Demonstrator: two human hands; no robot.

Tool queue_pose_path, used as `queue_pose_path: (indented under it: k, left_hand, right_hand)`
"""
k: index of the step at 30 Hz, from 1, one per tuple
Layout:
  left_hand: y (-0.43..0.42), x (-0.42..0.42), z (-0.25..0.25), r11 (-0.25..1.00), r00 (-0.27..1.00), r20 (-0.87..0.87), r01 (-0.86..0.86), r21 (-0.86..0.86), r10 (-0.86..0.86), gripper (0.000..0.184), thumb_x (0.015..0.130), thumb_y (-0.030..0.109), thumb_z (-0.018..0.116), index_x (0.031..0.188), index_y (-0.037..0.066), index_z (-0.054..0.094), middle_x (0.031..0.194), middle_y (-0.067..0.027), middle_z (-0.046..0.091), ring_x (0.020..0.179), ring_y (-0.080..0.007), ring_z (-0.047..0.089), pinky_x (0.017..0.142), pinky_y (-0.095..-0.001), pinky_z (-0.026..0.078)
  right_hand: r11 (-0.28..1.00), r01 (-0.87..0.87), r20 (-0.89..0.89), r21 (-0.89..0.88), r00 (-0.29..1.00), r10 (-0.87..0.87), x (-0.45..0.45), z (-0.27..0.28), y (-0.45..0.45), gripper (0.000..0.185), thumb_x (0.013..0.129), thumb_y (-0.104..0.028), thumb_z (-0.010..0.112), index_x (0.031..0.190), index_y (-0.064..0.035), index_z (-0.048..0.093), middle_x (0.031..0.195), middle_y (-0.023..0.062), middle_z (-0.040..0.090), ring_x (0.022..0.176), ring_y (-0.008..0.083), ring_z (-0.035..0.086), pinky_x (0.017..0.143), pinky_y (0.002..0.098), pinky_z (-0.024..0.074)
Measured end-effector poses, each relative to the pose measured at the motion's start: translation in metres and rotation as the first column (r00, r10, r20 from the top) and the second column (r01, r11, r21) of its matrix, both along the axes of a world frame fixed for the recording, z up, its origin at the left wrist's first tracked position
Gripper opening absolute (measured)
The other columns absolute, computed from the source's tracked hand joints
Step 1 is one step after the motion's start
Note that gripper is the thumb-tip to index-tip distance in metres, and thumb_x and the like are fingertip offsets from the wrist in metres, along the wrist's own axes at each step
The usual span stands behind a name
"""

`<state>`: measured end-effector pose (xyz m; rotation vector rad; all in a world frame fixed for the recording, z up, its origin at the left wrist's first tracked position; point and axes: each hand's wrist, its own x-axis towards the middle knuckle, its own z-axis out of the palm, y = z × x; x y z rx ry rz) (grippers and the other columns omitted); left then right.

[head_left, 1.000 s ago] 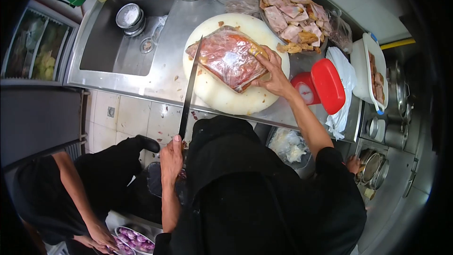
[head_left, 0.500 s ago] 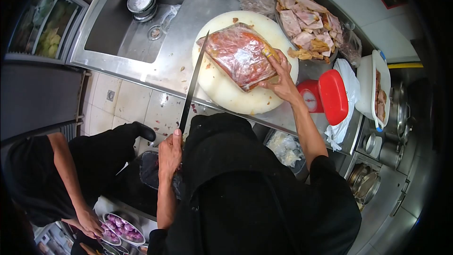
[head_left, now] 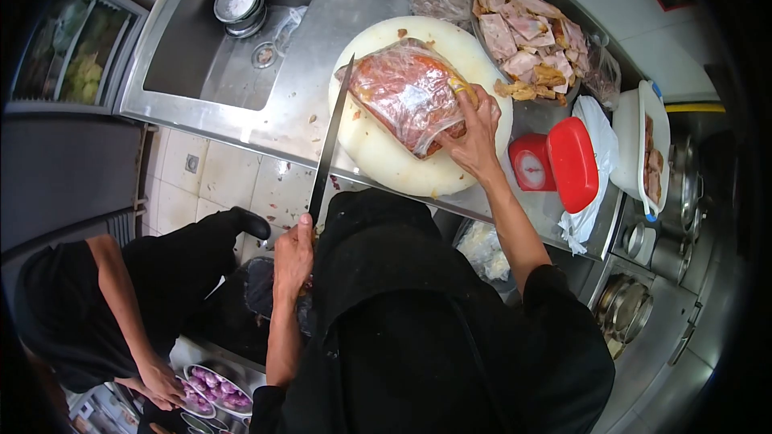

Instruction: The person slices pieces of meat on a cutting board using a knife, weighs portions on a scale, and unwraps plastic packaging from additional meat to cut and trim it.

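Note:
My left hand (head_left: 292, 253) is wrapped round the handle of a long, narrow knife (head_left: 329, 149). Its dark blade points away from me and its tip reaches the near left corner of a slab of reddish meat in clear plastic (head_left: 406, 88). That slab lies flat on a thick round white cutting board (head_left: 374, 162). At the slab's right edge, my right hand (head_left: 476, 133) grips it, fingers on top and thumb at the lower corner, where the plastic is bunched. Something yellow shows at the fingertips.
Beyond the board stands a bowl heaped with cut meat (head_left: 531, 40). To the right are a red scale (head_left: 531, 165), a white plastic bag (head_left: 591, 185) and a white tub (head_left: 639, 145). A sink (head_left: 201, 56) is left. Another person's hand (head_left: 161, 382) is at a bowl of purple onions (head_left: 219, 390).
My right hand has shifted slightly, its thumb pressing further in at the slab's lower right corner and bunching the plastic. The knife stays almost where it was.

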<state>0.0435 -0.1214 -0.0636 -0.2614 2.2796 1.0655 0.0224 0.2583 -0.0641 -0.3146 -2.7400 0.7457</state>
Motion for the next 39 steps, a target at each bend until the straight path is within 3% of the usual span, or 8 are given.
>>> queue_pose_path:
  k: [4,7,11,17,20,26,30,39]
  left_hand:
    - [0.006,-0.003,0.005,1.0,0.999,0.032,-0.008,0.009,0.008,0.074,0.103,0.054,0.037,0.073,-0.01,0.057,0.059,-0.0203,0.053,0.06,-0.028,0.05,0.064,-0.045,0.043]
    - [0.009,-0.007,0.003,1.0,0.997,0.069,-0.016,0.025,0.014,0.077,0.103,0.055,0.036,0.07,-0.011,0.058,0.057,-0.0201,0.054,0.059,-0.0294,0.053,0.064,-0.0451,0.044]
    - [0.011,-0.014,0.003,0.998,0.996,0.09,-0.031,0.051,0.027,0.078,0.103,0.057,0.036,0.07,-0.011,0.058,0.057,-0.02,0.055,0.059,-0.0306,0.057,0.064,-0.0457,0.045]
    - [-0.01,0.0,0.029,0.996,0.979,-0.2,0.013,-0.088,-0.031,0.066,0.101,0.052,0.043,0.079,-0.008,0.058,0.061,-0.0272,0.055,0.061,-0.0439,0.057,0.062,-0.0495,0.043]
    - [-0.032,0.023,0.04,0.991,0.969,-0.248,-0.019,-0.134,-0.015,0.06,0.1,0.049,0.048,0.079,-0.006,0.057,0.062,-0.0287,0.053,0.062,-0.0479,0.055,0.06,-0.0496,0.042]
    - [-0.055,0.075,0.043,0.989,0.953,-0.293,-0.11,-0.095,0.078,0.058,0.098,0.047,0.053,0.072,-0.004,0.054,0.058,-0.0255,0.051,0.054,-0.0406,0.052,0.055,-0.0459,0.04]
    - [-0.054,0.089,0.035,0.983,0.944,-0.301,-0.165,-0.085,0.133,0.058,0.098,0.047,0.054,0.073,-0.005,0.055,0.058,-0.0244,0.051,0.053,-0.0373,0.052,0.055,-0.045,0.041]
    - [-0.005,0.072,0.04,0.989,0.975,-0.212,-0.088,-0.121,0.061,0.063,0.099,0.053,0.048,0.081,-0.006,0.06,0.067,-0.0319,0.057,0.069,-0.0511,0.06,0.062,-0.0516,0.045]
  right_hand:
    - [0.945,0.023,-0.122,0.326,0.992,0.018,-0.021,0.034,-0.024,0.06,0.066,-0.023,0.081,0.122,-0.0079,0.064,0.143,0.0158,0.043,0.132,0.0401,0.035,0.108,0.0593,0.0285]
    - [0.874,-0.232,-0.182,0.426,0.925,0.334,-0.033,0.008,-0.013,0.047,0.068,-0.012,0.074,0.114,-0.0082,0.068,0.123,0.0121,0.058,0.121,0.0342,0.05,0.103,0.053,0.0375]
    - [0.911,-0.245,-0.268,0.33,0.901,0.34,-0.043,-0.008,-0.024,0.023,0.07,0.002,0.065,0.09,-0.0096,0.065,0.093,0.0078,0.063,0.099,0.0279,0.061,0.088,0.0416,0.0462]
    - [0.974,-0.214,-0.271,0.069,0.936,0.225,-0.094,-0.003,-0.052,0.007,0.082,-0.005,0.064,0.087,-0.0043,0.059,0.071,0.0179,0.064,0.065,0.0362,0.064,0.061,0.0461,0.0501]
    - [0.956,-0.25,-0.182,0.151,0.944,0.276,-0.105,0.009,-0.057,0.01,0.088,-0.011,0.063,0.089,-0.0024,0.059,0.067,0.0206,0.064,0.059,0.0388,0.063,0.056,0.0482,0.0496]
    - [0.761,-0.547,0.033,0.349,0.819,0.573,-0.156,0.074,-0.068,0.014,0.094,-0.017,0.061,0.097,-0.0039,0.06,0.077,0.0222,0.067,0.062,0.0382,0.066,0.055,0.0477,0.0501]
    - [0.72,-0.533,0.142,0.444,0.835,0.531,-0.182,0.144,-0.075,0.018,0.097,-0.022,0.058,0.099,-0.0045,0.062,0.071,0.0232,0.066,0.065,0.038,0.068,0.06,0.0499,0.0527]
    - [0.829,-0.283,-0.164,0.483,0.9,0.403,-0.209,0.229,-0.007,0.032,0.076,-0.003,0.06,0.107,-0.0063,0.068,0.076,0.017,0.069,0.078,0.0317,0.07,0.069,0.0446,0.0525]
